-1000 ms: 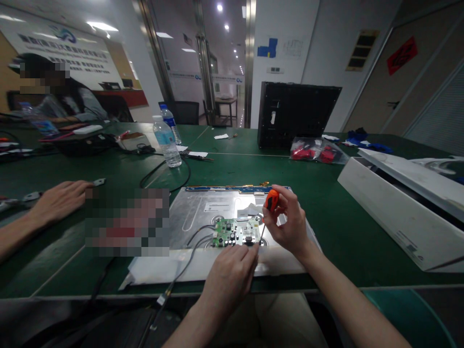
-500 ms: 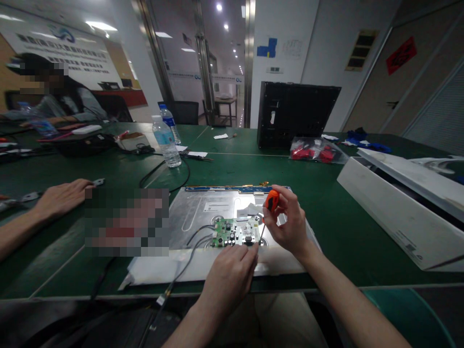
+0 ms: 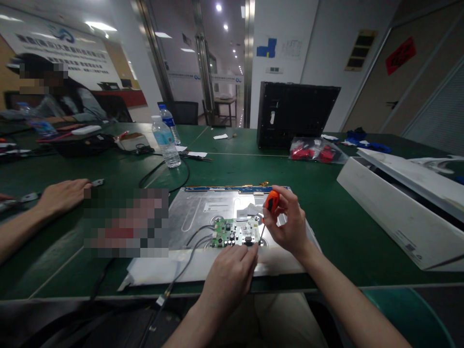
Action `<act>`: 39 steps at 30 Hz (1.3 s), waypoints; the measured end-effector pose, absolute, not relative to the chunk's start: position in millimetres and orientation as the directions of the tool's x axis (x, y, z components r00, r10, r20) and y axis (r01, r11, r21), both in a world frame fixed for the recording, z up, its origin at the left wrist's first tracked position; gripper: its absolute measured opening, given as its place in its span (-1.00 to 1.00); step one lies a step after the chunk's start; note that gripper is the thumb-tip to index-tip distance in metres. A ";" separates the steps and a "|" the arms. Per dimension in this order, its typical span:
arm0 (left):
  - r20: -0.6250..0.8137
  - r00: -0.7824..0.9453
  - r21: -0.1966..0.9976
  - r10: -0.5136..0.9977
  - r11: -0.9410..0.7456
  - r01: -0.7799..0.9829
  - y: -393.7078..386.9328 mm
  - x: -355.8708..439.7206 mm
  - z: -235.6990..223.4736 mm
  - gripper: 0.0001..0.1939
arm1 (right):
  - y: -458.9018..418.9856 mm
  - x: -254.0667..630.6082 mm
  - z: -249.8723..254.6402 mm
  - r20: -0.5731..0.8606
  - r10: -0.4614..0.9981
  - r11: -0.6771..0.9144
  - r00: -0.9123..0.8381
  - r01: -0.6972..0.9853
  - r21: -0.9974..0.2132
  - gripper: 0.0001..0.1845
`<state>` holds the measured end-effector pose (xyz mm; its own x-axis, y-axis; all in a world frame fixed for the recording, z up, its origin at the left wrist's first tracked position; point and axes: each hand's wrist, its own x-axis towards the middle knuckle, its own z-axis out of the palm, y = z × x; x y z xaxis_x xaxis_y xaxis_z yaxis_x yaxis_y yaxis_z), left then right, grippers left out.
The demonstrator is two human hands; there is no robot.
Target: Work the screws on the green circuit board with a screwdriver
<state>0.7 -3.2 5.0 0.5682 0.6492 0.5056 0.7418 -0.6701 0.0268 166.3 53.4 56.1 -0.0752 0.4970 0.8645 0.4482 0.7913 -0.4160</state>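
Note:
A screwdriver (image 3: pixel 271 200) with an orange and black handle is gripped in my right hand (image 3: pixel 290 220), its thin shaft slanting down to the lower right corner of a green circuit board (image 3: pixel 232 231). The board lies on the silver metal back of a display panel (image 3: pixel 194 208). Along the board's near edge rests my left hand (image 3: pixel 232 266), fingers drawn together and curled, with the fingertips close to the screwdriver's tip. Whatever those fingers may hold is hidden. Two cables (image 3: pixel 197 241) run from the board's left side toward the table's front edge.
Another person's hand (image 3: pixel 63 195) lies on the green table at left. Water bottles (image 3: pixel 167 145) stand behind the panel. A black monitor casing (image 3: pixel 297 113) and a bag of red items (image 3: pixel 315 151) are at the back; a white box (image 3: pixel 395 212) sits at right.
My two hands, the screwdriver and the board look the same. The other person's hand at left has shifted very slightly to the left.

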 end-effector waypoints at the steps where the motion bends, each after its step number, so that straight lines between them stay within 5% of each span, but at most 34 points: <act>1: 0.506 0.569 0.027 0.648 -0.671 0.741 -3.2 0.8 5.0 -0.74 | 53.5 166.4 56.1 0.864 0.498 0.790 -0.075 0.448 -0.417 -0.48; 39: 0.492 0.610 -0.054 0.621 -0.678 0.733 -2.1 0.5 4.7 -0.73 | 58.3 167.1 50.9 0.843 0.534 0.776 -0.067 0.434 -0.457 -0.47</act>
<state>0.5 -2.1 4.7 0.6101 0.6212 0.4918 0.7333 -0.6778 -0.0536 167.1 58.3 50.9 -0.0669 0.5338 0.8430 0.4339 0.7764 -0.4571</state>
